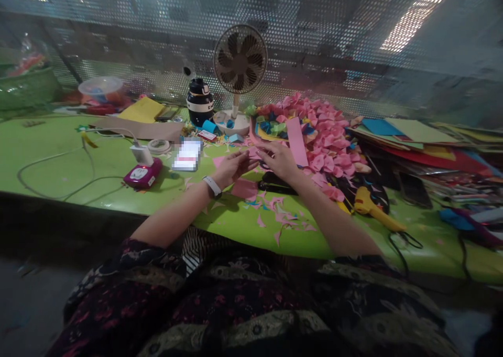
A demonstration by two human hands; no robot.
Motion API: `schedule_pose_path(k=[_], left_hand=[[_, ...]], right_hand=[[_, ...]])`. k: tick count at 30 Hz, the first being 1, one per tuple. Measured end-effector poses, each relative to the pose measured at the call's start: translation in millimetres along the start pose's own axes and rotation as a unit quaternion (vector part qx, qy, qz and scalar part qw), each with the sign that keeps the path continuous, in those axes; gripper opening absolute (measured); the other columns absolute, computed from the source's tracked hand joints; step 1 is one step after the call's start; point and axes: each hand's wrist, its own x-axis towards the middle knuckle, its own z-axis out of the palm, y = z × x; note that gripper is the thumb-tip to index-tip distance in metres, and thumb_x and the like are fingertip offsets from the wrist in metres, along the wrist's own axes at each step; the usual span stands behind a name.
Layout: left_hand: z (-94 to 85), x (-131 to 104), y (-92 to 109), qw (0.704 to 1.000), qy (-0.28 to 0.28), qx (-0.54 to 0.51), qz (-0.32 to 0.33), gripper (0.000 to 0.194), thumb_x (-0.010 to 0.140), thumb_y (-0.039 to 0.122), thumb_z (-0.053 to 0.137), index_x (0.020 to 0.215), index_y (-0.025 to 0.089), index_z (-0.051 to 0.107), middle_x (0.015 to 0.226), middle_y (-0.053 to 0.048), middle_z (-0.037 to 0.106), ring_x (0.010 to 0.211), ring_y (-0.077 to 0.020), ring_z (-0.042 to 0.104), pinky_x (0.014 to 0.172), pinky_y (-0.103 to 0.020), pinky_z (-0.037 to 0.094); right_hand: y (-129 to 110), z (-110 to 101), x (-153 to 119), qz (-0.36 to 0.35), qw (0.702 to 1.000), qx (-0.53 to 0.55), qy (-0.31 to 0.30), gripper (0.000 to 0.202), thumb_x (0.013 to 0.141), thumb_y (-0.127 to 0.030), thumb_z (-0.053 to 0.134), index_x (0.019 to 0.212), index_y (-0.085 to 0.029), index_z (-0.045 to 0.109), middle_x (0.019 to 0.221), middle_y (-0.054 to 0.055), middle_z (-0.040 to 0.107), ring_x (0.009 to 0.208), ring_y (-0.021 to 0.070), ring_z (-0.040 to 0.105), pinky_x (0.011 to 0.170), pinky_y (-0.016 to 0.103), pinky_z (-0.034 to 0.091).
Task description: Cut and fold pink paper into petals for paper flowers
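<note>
A small piece of pink paper (254,153) is held between the fingertips of both hands above the green tabletop. My left hand (236,166), palm turned partly up and a white band on its wrist, grips the paper's near side. From the right, my right hand (278,159) pinches it, its fingers partly hiding it. Below the hands lie a flat pink paper square (244,190) and a black object (277,183) whose kind I cannot make out. Pink offcuts (281,215) are scattered nearer my body. Just beyond my right hand stands a pink paper strip (297,141).
A heap of pink paper petals (320,129) rises behind the hands, beside a small fan (240,58) and a black bottle (200,103). On the right are a yellow glue gun (377,210) and stacked coloured sheets (420,130). A phone (187,155) and purple power block (143,174) lie left.
</note>
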Motion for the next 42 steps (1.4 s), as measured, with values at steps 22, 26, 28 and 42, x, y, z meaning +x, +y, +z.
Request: schedule_pose_path(k=[22,26,28,42], left_hand=[[2.4,-2,-4,0.999,-0.005,-0.019,0.030,0.011,0.093,0.011,0.059,0.084,0.017,0.063,0.081,0.000,0.071,0.078,-0.0101,0.071,0.102,-0.035,0.053],[3.8,-3,-3,0.999,0.004,-0.026,0.026,0.011,0.093,0.011,0.060,0.084,0.016,0.062,0.082,-0.001,0.071,0.078,-0.0103,0.071,0.101,-0.034,0.053],[3.6,-3,-3,0.999,0.003,-0.038,0.024,0.013,0.094,0.009,0.057,0.084,0.016,0.061,0.080,-0.001,0.072,0.077,-0.0104,0.071,0.101,-0.034,0.054],[5.7,-3,-4,0.996,0.002,-0.086,0.017,0.012,0.094,0.008,0.055,0.089,0.016,0.062,0.075,0.000,0.072,0.070,-0.0106,0.073,0.101,-0.035,0.055]], right_hand=[[7,10,-2,-0.009,0.998,-0.025,0.058,0.036,0.095,-0.039,0.056,0.124,-0.025,0.070,0.103,0.009,0.067,0.097,0.0247,0.061,0.090,0.038,0.051],[9,11,-2,-0.019,0.998,-0.034,0.052,0.040,0.097,-0.040,0.054,0.132,-0.025,0.066,0.105,0.009,0.065,0.100,0.0245,0.060,0.093,0.038,0.050],[11,12,-2,-0.021,0.998,-0.029,0.056,0.037,0.097,-0.039,0.055,0.128,-0.025,0.070,0.103,0.009,0.065,0.101,0.0241,0.060,0.092,0.037,0.050],[22,19,-1,-0.072,0.993,0.019,0.096,0.034,0.095,-0.047,0.057,0.117,-0.029,0.076,0.110,0.009,0.066,0.110,0.0255,0.061,0.099,0.044,0.050]])
